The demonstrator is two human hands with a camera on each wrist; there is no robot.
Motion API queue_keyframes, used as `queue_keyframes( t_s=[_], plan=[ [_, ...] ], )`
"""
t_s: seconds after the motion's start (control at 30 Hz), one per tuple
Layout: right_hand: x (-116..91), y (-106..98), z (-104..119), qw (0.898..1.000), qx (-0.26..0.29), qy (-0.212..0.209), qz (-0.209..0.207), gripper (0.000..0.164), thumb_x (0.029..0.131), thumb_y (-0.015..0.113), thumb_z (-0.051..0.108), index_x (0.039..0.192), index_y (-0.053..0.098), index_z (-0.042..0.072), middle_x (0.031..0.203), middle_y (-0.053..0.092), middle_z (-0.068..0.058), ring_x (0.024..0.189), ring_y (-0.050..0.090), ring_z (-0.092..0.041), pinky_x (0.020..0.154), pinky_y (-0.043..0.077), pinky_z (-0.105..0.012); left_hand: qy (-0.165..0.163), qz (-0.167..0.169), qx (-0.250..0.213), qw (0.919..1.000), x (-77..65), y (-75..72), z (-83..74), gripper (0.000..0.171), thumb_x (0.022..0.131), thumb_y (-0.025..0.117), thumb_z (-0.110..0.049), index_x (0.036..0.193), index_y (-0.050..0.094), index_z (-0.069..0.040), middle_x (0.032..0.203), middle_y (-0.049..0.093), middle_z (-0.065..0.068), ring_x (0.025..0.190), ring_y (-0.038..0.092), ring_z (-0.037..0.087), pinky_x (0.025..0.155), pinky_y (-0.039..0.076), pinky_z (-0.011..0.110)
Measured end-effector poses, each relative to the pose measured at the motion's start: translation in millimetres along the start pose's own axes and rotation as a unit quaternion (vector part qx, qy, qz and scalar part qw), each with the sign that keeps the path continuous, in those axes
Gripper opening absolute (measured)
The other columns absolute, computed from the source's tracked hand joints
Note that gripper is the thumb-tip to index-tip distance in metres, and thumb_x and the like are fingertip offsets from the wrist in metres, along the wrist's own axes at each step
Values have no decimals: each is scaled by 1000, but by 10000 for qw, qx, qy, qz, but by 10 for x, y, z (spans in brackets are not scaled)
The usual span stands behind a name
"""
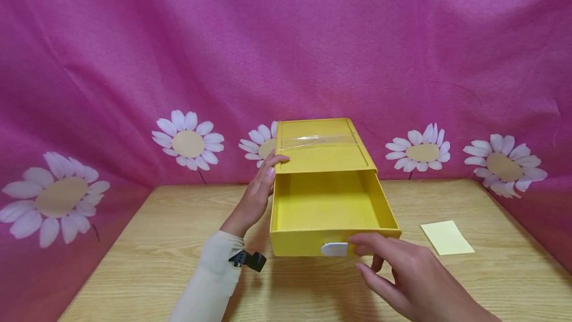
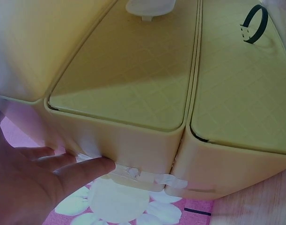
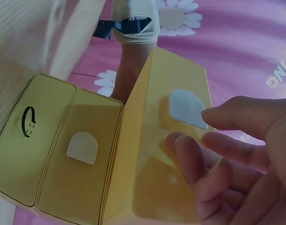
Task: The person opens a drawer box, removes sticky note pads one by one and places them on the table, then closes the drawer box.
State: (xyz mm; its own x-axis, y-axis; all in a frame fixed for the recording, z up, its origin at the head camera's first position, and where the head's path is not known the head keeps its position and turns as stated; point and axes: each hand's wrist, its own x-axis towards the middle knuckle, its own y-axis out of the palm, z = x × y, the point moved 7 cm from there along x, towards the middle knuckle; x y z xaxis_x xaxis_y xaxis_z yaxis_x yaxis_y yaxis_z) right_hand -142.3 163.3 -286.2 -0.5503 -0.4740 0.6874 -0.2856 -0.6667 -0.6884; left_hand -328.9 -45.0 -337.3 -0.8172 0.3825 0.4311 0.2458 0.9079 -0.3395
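A yellow drawer unit (image 1: pixel 319 155) stands on the table with its top drawer (image 1: pixel 286 242) pulled out toward me; the drawer's bare inner floor shows. My left hand (image 1: pixel 255 195) rests against the unit's left side with fingers extended, one fingertip over the top edge. On the drawer's front sits a white rounded handle (image 1: pixel 335 249). My right hand (image 1: pixel 408 270) is at the handle's right end, its fingers loosely bent and fingertips right at the handle's edge. Below, the middle drawer (image 3: pixel 82 183) has a similar white handle (image 3: pixel 83 147); the bottom drawer (image 3: pixel 21 173) carries a black strap loop (image 3: pixel 27 122).
A pale yellow square of paper (image 1: pixel 447 237) lies on the wooden table (image 1: pixel 147 262), right of the unit. Clear tape (image 1: pixel 313 139) crosses the unit's top. A pink cloth with daisies (image 1: pixel 313 39) hangs behind and at both sides. A black strap (image 1: pixel 250 260) is on the left wrist.
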Motion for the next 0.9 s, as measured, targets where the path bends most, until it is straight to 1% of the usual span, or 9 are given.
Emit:
queue_keyframes(
  t_s=[0.13,0.37,0.5,0.6,0.67,0.77,0.83,0.9],
  plan=[
    [12,20,0,10000,21,46,32,24,94,61,38,109,64,19,95,66,12,70,54,2,58,41,-6,7,-2,-6,10000,-1,2,-5,41,102,26,-49,138,41,-35,160,9,-8,141,23,27,100,38,61],
    [30,41,7,10000,41,61,-37,24,95,58,38,108,63,19,92,66,14,69,54,4,55,38,-5,0,-8,-60,10000,5,0,2,40,103,26,-48,137,41,-35,160,9,-9,141,23,26,100,38,59],
    [43,65,12,9998,111,170,41,20,92,67,30,108,63,20,90,65,16,68,53,5,55,38,-5,-8,1,-48,10000,3,0,4,41,102,26,-50,138,41,-35,160,8,-9,141,22,26,100,38,60],
    [49,83,13,9994,143,298,118,25,86,74,21,108,62,20,87,64,18,67,52,5,55,38,-5,13,15,-61,10000,-1,2,-4,42,102,26,-50,138,40,-34,160,8,-8,141,22,27,99,38,61],
    [52,91,14,9991,145,365,135,28,84,75,18,108,62,21,86,63,19,67,52,6,54,38,-5,33,24,-67,10000,-1,3,-8,42,102,26,-49,139,40,-33,160,8,-7,141,23,27,99,38,61],
    [58,94,20,9993,111,356,70,27,84,75,16,107,62,21,85,62,20,66,52,6,54,38,-5,68,37,-73,9999,3,3,-10,42,103,26,-48,140,40,-32,160,7,-5,141,23,28,99,39,61],
    [63,92,22,9995,70,323,8,27,83,75,15,106,62,21,83,62,20,66,51,7,53,37,-5,24,82,-53,9999,-21,3,-113,42,104,25,-41,141,39,-26,161,7,-1,141,23,30,99,38,60],
    [67,86,24,9996,-8,287,-56,23,85,74,17,104,62,22,82,61,21,64,50,7,53,36,-5,-13,130,-62,9999,-44,5,-218,41,105,25,-34,142,38,-20,161,6,4,141,23,32,100,38,60]
  ],
)
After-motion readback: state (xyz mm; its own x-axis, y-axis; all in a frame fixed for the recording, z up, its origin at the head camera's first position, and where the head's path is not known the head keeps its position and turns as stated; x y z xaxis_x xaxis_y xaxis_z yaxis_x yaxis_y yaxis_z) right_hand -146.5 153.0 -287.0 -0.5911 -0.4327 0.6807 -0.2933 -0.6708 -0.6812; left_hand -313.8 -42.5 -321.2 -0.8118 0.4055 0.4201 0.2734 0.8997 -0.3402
